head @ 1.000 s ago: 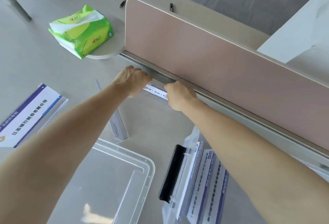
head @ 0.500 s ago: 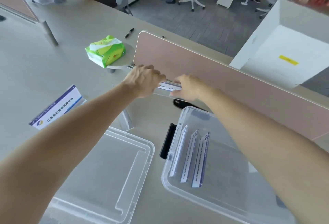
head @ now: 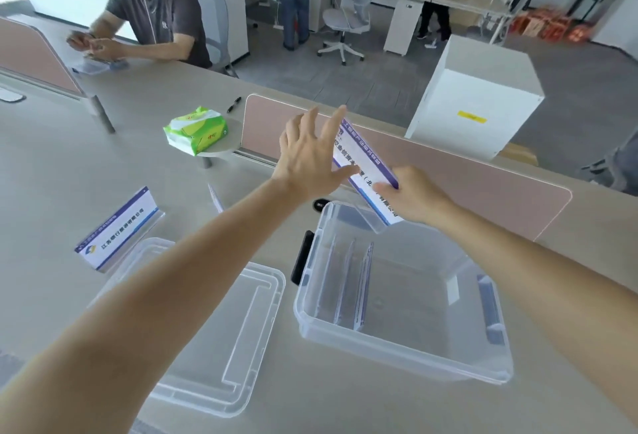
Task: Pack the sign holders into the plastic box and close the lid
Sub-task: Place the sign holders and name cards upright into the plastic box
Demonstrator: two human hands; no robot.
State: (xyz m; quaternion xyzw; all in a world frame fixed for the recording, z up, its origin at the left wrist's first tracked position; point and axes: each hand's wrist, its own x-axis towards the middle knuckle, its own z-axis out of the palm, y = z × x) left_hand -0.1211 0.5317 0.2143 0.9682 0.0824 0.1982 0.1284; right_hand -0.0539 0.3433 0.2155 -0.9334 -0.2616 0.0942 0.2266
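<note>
Clear sign holder (head: pixel 363 154) pinched by the right hand (head: pixel 418 196), the left hand (head: pixel 307 161) spread open against it.

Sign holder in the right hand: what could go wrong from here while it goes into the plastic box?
The right hand pinches the sign holder by one edge while the left hand is open, so it may slip. It hangs tilted over the far rim of the plastic box and might catch there. Lowered carelessly, it could topple the three standing sign holders inside.

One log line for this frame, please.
right hand grips sign holder over plastic box far edge | left hand open against it | three packed sign holders inside | lid off, beside box
</note>
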